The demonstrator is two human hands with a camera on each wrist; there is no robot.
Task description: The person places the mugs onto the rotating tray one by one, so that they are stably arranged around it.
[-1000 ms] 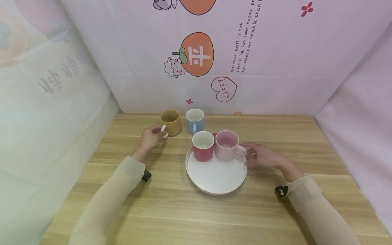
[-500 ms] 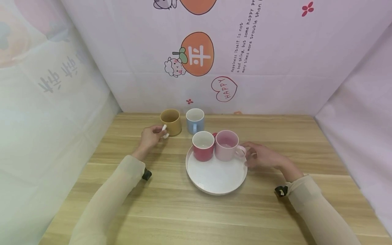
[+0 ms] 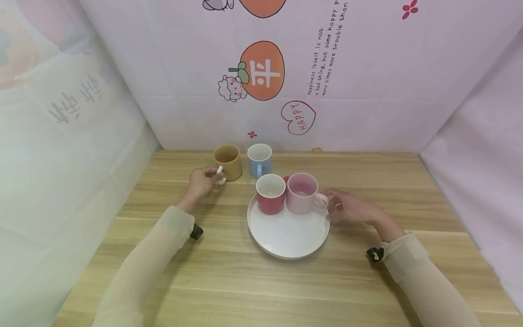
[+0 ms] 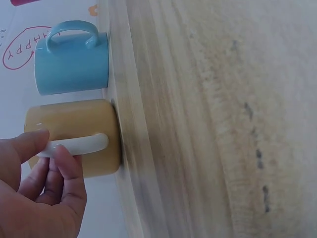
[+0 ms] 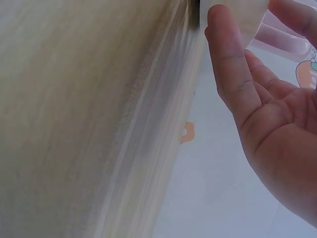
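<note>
In the head view my left hand (image 3: 200, 184) pinches the white handle (image 4: 81, 145) of the mustard-yellow mug (image 3: 229, 162) between thumb and fingers. That mug stands upright on the table. Just to its right is a light-blue mug (image 3: 259, 161), handle facing me. A round white tray (image 3: 288, 243) carries a red mug (image 3: 271, 197) with a white inside and a pink mug (image 3: 300, 197), side by side at its far part. My right hand (image 3: 347, 206) is at the tray's right rim beside the pink mug's handle; its extended fingers (image 5: 225, 39) touch the tray's wall.
The wooden table (image 3: 245, 290) meets a printed cloth backdrop (image 3: 359, 118) just behind the yellow and blue mugs. Cloth also hangs along the left and right sides. The red mug stands close in front of the blue one.
Hands, mugs and tray stay in place. The left fingers shift slightly on the yellow mug's handle, and the head view tilts a touch.
</note>
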